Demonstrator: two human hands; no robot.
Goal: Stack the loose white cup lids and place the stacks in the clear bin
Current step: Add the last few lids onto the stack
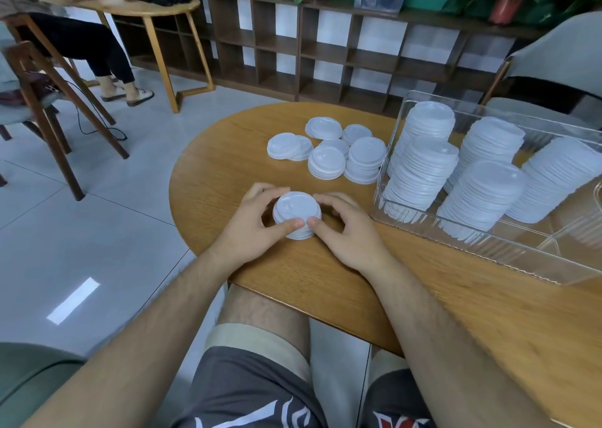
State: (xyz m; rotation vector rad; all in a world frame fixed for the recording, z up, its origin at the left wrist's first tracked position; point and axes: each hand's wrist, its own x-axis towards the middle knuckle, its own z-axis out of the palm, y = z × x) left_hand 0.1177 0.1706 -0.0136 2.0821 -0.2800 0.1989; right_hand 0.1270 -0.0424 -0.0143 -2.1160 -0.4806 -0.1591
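**Short stack held between both hands, bin off to the right**

The short stack of lids [297, 214] stood on the table [228, 154] right in front of the person, its axis upright, the lower lids sitting a little out of line; the left hand [257, 222] curled round it from 9 o'clock and the right hand [347, 229] from 3 o'clock, both gripping it, the two thumbs almost meeting on the near side at 6 o'clock; so the stack lay between the hands, not off to one side of them.

From that stack the clear bin [488, 253] lay at about 2 to 3 o'clock, near but apart, its near wall just beyond the right hand; the right hand was plainly the nearer one to it. Tall filled stacks [420, 170] leaned inside the bin, and to my eye the open room was at its near right end.

The loose lids [327, 162], some single and some in low piles, lay at about 12 to 1 o'clock from the hands, just beside the bin's left end; I judged the squaring-up to come first, then a carry to the right.
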